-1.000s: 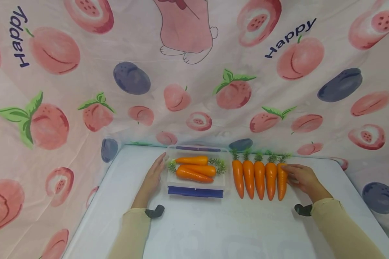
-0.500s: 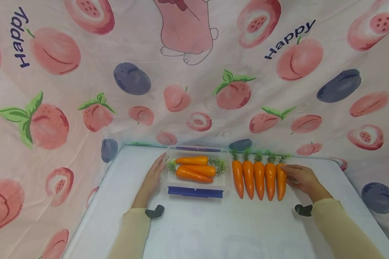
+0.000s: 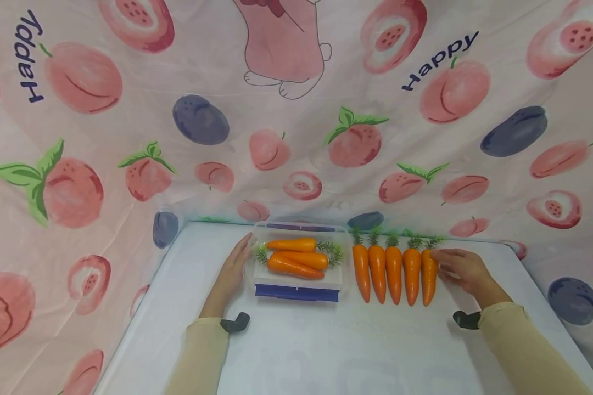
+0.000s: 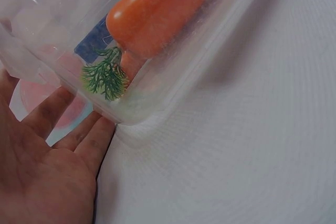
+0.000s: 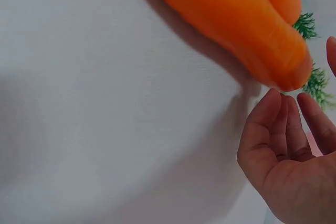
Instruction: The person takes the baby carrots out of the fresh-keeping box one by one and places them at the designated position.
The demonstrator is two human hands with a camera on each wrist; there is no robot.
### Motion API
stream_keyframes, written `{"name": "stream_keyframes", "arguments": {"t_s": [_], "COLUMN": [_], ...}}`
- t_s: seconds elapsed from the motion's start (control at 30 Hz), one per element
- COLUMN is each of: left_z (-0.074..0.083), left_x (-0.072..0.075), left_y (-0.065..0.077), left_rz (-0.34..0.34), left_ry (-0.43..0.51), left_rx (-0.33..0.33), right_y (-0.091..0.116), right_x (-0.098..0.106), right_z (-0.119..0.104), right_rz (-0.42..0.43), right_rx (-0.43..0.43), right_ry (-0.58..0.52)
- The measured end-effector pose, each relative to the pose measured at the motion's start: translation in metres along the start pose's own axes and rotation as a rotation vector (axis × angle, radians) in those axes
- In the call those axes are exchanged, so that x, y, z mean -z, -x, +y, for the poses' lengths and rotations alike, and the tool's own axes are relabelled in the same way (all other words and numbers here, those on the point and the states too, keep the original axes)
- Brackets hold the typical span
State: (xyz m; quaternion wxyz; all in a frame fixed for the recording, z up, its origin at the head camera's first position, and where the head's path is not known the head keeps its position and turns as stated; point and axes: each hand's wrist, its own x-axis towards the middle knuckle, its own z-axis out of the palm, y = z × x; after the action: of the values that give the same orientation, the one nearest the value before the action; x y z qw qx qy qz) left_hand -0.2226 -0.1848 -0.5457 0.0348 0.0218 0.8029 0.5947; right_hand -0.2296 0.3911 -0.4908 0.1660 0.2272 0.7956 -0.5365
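A clear plastic box [image 3: 347,277] with a blue flap [image 3: 296,293] along its front holds several orange toy carrots [image 3: 295,265] with green tops. My left hand [image 3: 232,270] rests along the box's left side; in the left wrist view its extended fingers [image 4: 94,140] touch the clear wall. To the right of the box, more carrots lie side by side, tops toward the back. My right hand [image 3: 466,270] is beside the rightmost carrot [image 3: 429,277], fingers loosely bent, fingertips right at its thick upper end. Nothing is gripped in the right wrist view.
A white table [image 3: 365,345] bears everything, its back edge meeting a pink fruit-print cloth [image 3: 296,120]. The cloth also hangs at both sides. Dark wrist mounts [image 3: 235,322] show at both beige sleeves.
My right hand and wrist have shifted slightly to the right, drawing a little away from the rightmost carrot. The left hand, box and carrots stay essentially as they were.
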Motion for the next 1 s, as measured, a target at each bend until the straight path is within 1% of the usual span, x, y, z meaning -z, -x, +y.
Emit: {"name": "stream_keyframes", "arguments": {"t_s": [0.07,0.3,0.4,0.57,0.73,1.0], "left_z": [0.000,-0.002,-0.004,-0.006,-0.006,-0.004], "left_x": [0.000,0.000,0.000,0.001,0.001,0.000], "left_y": [0.000,-0.001,-0.002,-0.002,-0.002,-0.001], "left_rz": [0.001,0.005,0.002,-0.001,-0.001,-0.004], "left_ry": [-0.004,-0.001,0.004,0.012,0.018,0.011], "left_rx": [0.000,0.007,0.010,0.007,-0.004,0.006], "right_y": [0.002,0.005,0.007,0.014,0.024,0.034], "right_x": [0.000,-0.002,-0.004,-0.012,-0.023,-0.043], "right_z": [-0.003,-0.016,-0.021,-0.034,-0.051,-0.071], "right_rz": [-0.003,0.034,0.021,-0.029,-0.090,-0.184], "right_rx": [0.018,0.082,0.127,0.178,0.195,0.216], "right_ry": [0.023,0.107,0.147,0.185,0.200,0.191]}}
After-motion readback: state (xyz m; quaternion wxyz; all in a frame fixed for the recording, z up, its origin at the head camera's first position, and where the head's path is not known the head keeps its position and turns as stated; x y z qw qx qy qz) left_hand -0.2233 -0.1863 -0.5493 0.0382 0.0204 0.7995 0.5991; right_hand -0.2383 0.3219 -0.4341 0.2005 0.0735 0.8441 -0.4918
